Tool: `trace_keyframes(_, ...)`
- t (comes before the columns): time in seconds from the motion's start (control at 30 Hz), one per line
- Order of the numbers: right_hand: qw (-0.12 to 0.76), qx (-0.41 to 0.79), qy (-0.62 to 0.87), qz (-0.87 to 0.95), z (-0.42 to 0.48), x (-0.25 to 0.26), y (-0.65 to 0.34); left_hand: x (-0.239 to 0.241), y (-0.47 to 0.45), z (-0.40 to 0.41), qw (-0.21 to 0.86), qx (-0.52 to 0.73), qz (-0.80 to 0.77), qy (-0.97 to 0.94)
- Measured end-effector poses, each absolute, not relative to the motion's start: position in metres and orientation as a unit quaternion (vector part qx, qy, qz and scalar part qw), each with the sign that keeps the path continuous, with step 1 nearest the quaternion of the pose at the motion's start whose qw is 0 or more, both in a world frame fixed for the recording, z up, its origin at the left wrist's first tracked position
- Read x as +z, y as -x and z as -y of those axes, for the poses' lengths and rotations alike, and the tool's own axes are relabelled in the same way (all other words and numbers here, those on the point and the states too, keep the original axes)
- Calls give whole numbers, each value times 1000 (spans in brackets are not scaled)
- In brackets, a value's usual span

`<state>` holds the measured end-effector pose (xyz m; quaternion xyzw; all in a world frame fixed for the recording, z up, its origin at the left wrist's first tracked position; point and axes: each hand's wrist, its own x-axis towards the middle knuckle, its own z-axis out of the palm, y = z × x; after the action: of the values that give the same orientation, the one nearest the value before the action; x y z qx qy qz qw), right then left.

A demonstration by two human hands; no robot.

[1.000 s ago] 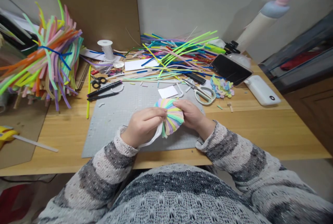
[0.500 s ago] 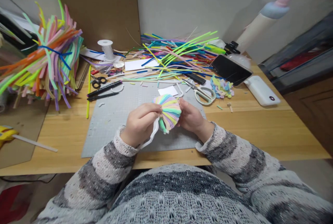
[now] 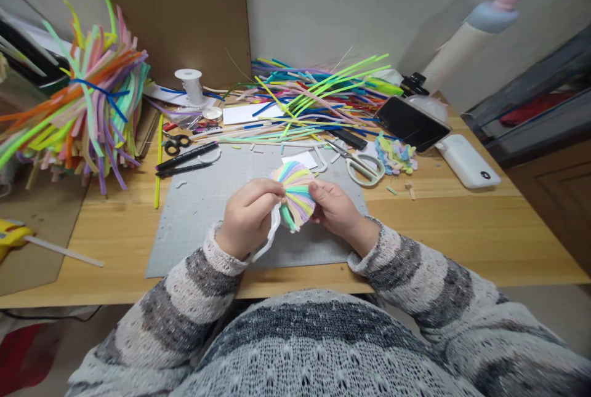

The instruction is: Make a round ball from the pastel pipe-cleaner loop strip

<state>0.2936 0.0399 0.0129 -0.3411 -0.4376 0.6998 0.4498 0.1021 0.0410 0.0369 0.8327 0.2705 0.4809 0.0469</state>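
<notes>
Between my hands, above the grey cutting mat (image 3: 194, 224), is a fan of pastel pipe cleaners (image 3: 299, 192) in yellow, pink, blue, mint and lilac. My left hand (image 3: 252, 215) pinches its gathered end between thumb and fingers. A white pipe cleaner (image 3: 269, 238) hangs bent from that same end, below the left fingers. My right hand (image 3: 335, 206) grips the fan's spread right edge, thumb on top and the other fingers partly hidden behind. A white card (image 3: 299, 160) and a bent white piece (image 3: 320, 159) lie on the mat just beyond the fan.
Green-handled scissors (image 3: 364, 166), pastel scraps (image 3: 396, 154), a phone (image 3: 413, 123) and a white power bank (image 3: 468, 160) are at right. Loose pipe cleaners (image 3: 323, 92) pile up behind. Black pens (image 3: 187, 160), black scissors (image 3: 175, 143), a large bundle (image 3: 87, 101) and a yellow glue gun (image 3: 13, 236) are left.
My right hand has shifted slightly left, its thumb now pressing over the fan's right edge. The left hand keeps its pinch on the gathered end.
</notes>
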Motion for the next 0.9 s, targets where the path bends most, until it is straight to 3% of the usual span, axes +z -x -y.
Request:
trace_keyframes(0.7, 395, 738, 285, 467, -36, 12, -289, 37, -107, -39, 97, 528, -318, -782)
trace_keyframes(0.8, 390, 754, 284, 445, -37, 12, -290, 34, -107, -43, 190, 540, -379, -727)
trace_keyframes(0.9, 426, 737, 286, 440, -39, 15, -293, 30, -105, -52, 374, 579, -400, -604)
